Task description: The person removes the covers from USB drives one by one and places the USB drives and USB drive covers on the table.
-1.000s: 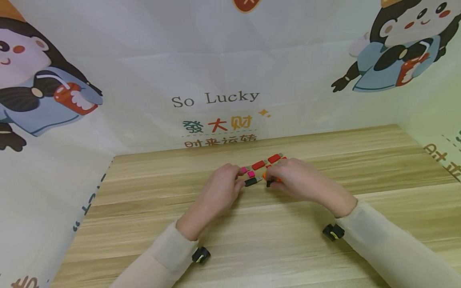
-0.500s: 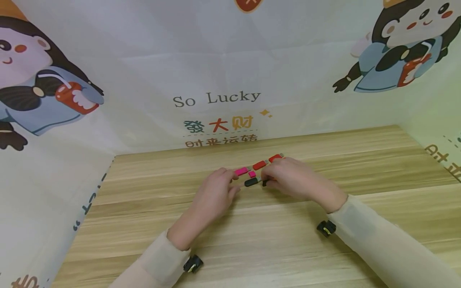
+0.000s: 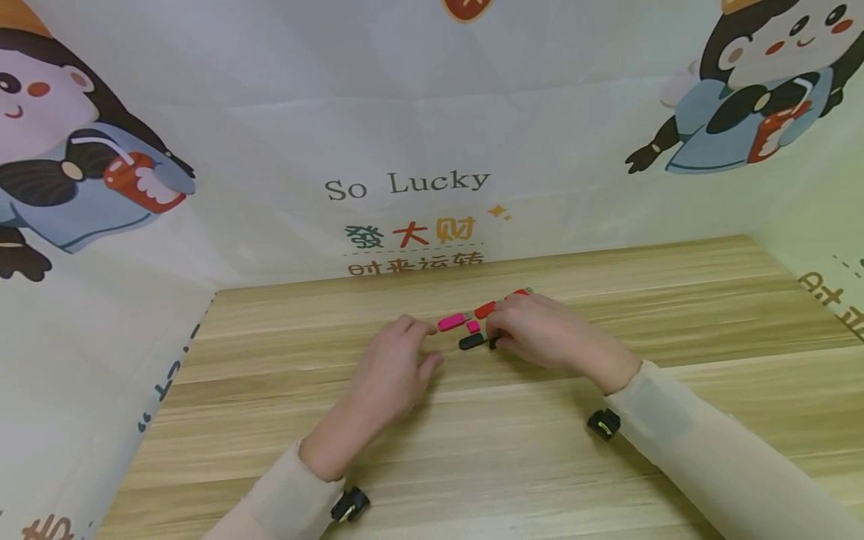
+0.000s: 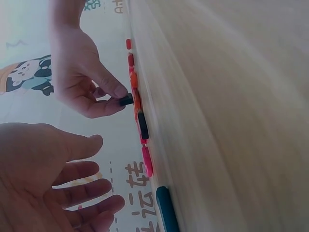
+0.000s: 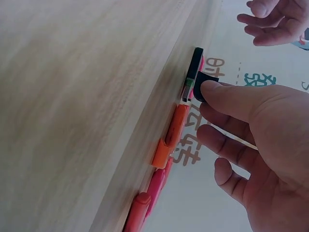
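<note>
My right hand [image 3: 547, 330] pinches a small black cap [image 5: 205, 86] between thumb and forefinger, just above the table. Beside it lies a black USB stick [image 3: 472, 342]; its metal plug, bare in the right wrist view, points toward the cap. My left hand [image 3: 388, 371] hovers left of the stick, fingers spread and holding nothing. Behind the black stick are a pink USB stick [image 3: 451, 322] and a loose pink cap [image 3: 473, 327]. An orange USB stick [image 5: 177, 125] and an orange cap [image 5: 161, 153] lie further along, hidden by my right hand in the head view.
Two red USB sticks lie at the back, one left [image 3: 484, 309] and one right [image 3: 520, 293]. A dark teal stick-shaped object [image 4: 166, 208] shows low in the left wrist view. The wooden table [image 3: 432, 465] meets a printed cloth wall [image 3: 270, 225] behind.
My left hand has let go of the black USB stick and drawn back to the left, toward me. My right hand has shifted slightly left, still pinching the black cap.
</note>
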The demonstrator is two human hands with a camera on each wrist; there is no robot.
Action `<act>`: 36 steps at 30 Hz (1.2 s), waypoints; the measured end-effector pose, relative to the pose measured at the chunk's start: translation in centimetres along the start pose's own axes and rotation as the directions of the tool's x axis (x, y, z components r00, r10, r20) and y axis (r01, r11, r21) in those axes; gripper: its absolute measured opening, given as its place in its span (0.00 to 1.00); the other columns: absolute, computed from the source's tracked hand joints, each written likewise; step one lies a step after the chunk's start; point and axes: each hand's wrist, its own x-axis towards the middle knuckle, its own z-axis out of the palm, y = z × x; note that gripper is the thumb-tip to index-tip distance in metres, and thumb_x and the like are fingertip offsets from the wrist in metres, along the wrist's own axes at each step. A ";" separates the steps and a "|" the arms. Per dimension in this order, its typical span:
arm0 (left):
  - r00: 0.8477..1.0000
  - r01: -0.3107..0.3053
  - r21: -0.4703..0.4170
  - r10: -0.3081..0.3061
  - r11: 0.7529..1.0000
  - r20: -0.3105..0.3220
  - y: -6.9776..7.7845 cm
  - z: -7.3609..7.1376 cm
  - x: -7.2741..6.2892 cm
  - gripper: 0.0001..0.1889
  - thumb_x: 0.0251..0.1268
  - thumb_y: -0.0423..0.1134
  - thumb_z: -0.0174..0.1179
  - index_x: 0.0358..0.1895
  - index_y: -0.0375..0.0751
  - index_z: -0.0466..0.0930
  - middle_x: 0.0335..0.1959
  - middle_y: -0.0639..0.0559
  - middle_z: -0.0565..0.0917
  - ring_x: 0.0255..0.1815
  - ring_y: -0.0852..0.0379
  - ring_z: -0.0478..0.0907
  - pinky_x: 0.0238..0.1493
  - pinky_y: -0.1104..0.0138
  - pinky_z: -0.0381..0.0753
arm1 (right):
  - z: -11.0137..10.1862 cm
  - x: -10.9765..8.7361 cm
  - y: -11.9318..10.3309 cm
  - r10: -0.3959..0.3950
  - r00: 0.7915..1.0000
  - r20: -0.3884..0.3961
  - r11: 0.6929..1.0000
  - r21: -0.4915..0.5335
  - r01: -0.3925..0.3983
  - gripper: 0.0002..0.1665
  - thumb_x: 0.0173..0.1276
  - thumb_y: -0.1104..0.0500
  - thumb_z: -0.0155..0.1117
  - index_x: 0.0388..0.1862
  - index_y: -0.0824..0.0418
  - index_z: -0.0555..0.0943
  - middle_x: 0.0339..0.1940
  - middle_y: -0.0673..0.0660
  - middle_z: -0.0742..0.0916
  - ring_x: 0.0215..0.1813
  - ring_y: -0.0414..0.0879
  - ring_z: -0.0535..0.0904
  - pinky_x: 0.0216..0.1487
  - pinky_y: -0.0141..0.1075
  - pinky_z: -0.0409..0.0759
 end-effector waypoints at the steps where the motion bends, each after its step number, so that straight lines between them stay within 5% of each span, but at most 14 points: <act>1: 1.000 -0.002 0.005 0.002 1.000 -0.002 -0.1 -0.1 -0.1 0.20 0.70 0.41 0.73 0.60 0.36 0.84 0.55 0.44 0.85 0.58 0.43 0.82 0.63 0.50 0.80 | 0.0 0.0 0.0 -0.003 1.000 -0.001 1.000 0.001 0.003 0.07 0.68 0.63 0.77 0.33 0.53 0.87 0.31 0.44 0.84 0.38 0.44 0.80 0.46 0.43 0.81; 23: 1.000 0.019 0.056 -0.019 0.998 -0.008 -1.6 -0.8 -1.6 0.22 0.70 0.43 0.74 0.61 0.35 0.83 0.56 0.42 0.84 0.59 0.40 0.81 0.63 0.46 0.79 | 0.4 0.9 0.1 0.005 0.998 0.067 1.000 -0.001 -0.005 0.04 0.70 0.63 0.76 0.35 0.55 0.90 0.34 0.47 0.88 0.41 0.44 0.83 0.49 0.42 0.84; 36: 0.999 0.008 0.064 -0.006 0.998 -0.032 -1.8 -1.2 -1.9 0.22 0.68 0.42 0.75 0.59 0.35 0.84 0.54 0.42 0.84 0.56 0.41 0.82 0.59 0.46 0.81 | 0.6 1.1 0.3 0.014 0.998 0.066 1.000 0.013 -0.015 0.08 0.70 0.63 0.76 0.31 0.53 0.88 0.29 0.44 0.85 0.33 0.39 0.78 0.40 0.38 0.82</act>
